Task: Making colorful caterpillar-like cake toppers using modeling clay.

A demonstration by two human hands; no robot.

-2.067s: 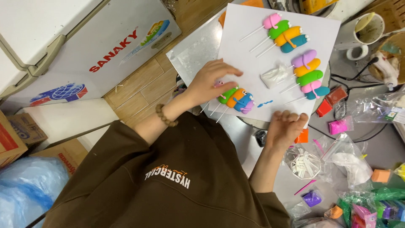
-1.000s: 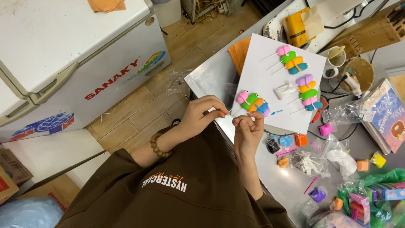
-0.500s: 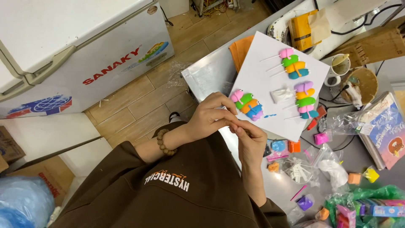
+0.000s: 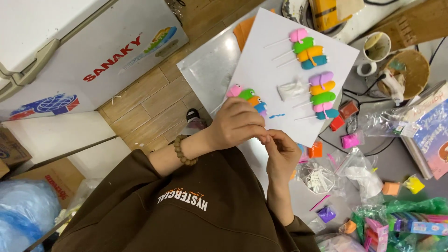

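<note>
My left hand (image 4: 237,124), with a bead bracelet on the wrist, and my right hand (image 4: 281,154) meet fingertip to fingertip over the table's near edge. Whatever lies in the pinch is hidden. Just beyond my left hand, a striped clay figure (image 4: 247,95) in pink, green, orange and blue lies on a white sheet (image 4: 275,60). Two more striped clay figures on thin sticks (image 4: 308,48) (image 4: 322,93) lie further up the sheet, with a white clay lump (image 4: 291,88) between them.
Small clay blocks lie right of the sheet: red (image 4: 337,122), pink (image 4: 351,140), orange (image 4: 316,150), purple (image 4: 326,213), yellow (image 4: 413,184). A clear bag of sticks (image 4: 319,177), clay packs (image 4: 401,224), a cup (image 4: 377,46) and a book (image 4: 431,130) crowd the table. A white chest freezer (image 4: 70,46) stands left.
My left hand left the clay figure on the sheet and my right hand rose from the table. Both drew together near my body and now pinch at one point.
</note>
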